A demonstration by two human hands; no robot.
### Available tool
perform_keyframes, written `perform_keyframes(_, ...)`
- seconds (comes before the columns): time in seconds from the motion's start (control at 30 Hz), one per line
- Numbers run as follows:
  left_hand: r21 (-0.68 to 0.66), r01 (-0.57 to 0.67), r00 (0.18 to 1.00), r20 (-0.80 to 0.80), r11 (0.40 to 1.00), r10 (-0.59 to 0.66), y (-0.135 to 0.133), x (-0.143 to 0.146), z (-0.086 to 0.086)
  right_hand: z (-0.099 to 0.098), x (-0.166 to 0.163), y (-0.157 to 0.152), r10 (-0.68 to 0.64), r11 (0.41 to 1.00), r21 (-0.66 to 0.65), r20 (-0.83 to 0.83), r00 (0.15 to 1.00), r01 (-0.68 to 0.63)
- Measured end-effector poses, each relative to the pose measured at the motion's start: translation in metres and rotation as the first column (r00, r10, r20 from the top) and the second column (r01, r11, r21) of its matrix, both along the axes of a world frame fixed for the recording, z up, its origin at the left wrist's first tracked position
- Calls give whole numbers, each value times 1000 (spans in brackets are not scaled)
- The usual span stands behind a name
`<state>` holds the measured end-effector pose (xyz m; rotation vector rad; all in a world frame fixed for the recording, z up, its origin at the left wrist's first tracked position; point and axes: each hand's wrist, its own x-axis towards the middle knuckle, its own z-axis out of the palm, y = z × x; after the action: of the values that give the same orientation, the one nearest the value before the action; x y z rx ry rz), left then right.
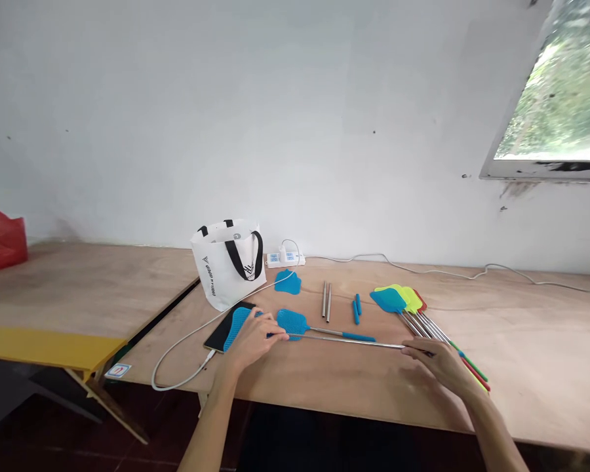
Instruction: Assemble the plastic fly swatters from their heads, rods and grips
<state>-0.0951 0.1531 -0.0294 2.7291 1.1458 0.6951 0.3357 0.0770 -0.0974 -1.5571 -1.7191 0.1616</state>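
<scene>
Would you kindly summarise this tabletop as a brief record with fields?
Left hand: pinches the metal rod beside a blue mesh swatter head
Right hand: holds the rod's opposite end
Table middle: blue-handled flyswatter, two metal tubes, two blue grips
Table right: flyswatter pile with blue, yellow-green and red heads
Table left: black phone, white tote bag
Back: white power strip

From here, the left hand point(253, 335) and right hand point(440, 364) look bare, the fingers point(269, 326) slender; the slim forearms point(212, 406) are bare too, and the dark clothing point(324, 438) below is lost in shadow.
</scene>
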Motion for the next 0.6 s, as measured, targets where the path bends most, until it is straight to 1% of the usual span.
perform_keyframes(0.07,14,74,997,-13,997,-74,-5,23,-6,3,-33,6,121,992,-35,50,991,-119)
perform_keyframes(0.13,19,124,992,-36,992,-123,-11,47,-13,4,-69,10,219,975,-55,94,971,-214)
perform_keyframes(0.2,26,152,988,-36,988,-151,-16,64,-20,2,-102,12,257,966,-32,138,956,-255)
perform_keyframes(0.27,33,178,984,-32,983,-177,-20,71,-26,0,-125,11,274,961,-1,157,949,-277)
perform_keyframes(0.37,32,196,980,-32,980,-195,-21,72,-31,-4,-139,8,279,957,35,162,947,-288)
perform_keyframes(0.5,7,185,982,-25,983,-185,-18,72,-36,-7,-135,6,255,962,44,189,948,-268)
perform_keyframes(0.6,-39,182,983,-2,983,-182,-15,75,-42,-10,-132,8,222,969,42,266,938,-242)
